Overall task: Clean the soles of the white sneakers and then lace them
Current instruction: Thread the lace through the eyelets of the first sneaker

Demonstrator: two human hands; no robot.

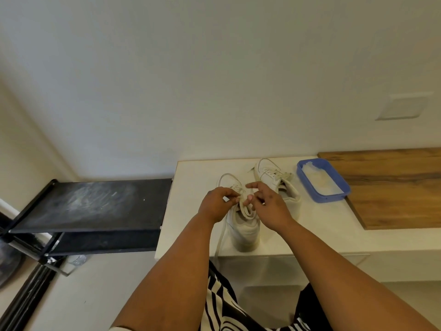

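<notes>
Both my hands at near white leather sneaker [243, 225] on white tabletop [195, 206]: left hand [216, 204] pinches cream shoelace [220, 237], right hand [269, 201] pinches lace by tongue. Second white sneaker [274, 180] beyond, then blue plastic tray [322, 179].

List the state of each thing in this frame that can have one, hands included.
Near sneaker: upright on the white counter, being laced, one lace end hanging over the counter edge.
Far sneaker: on the counter, laced, untouched.
Blue tray: open, holding something white.
Left hand: pinching the lace.
Right hand: at the laces, fingers partly spread; grip unclear.
Black shoe rack: top shelf scuffed.
</notes>
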